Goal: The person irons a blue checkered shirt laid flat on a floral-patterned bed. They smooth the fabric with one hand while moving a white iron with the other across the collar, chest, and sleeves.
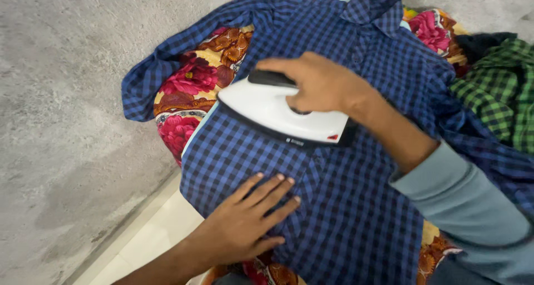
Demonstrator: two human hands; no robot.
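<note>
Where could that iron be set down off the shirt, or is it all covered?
The bare grey floor left of the blue checked shirt is free, as is the pale strip by the left hand. It is crowded right of the right hand on the iron: a green checked garment.

Blue-and-black checked shirt; white iron with black trim; red-and-yellow floral cloth; green-and-black checked garment; grey floor.

Soft, even indoor light, faint shadows, no glare; slight motion blur, sharp enough throughout
</note>
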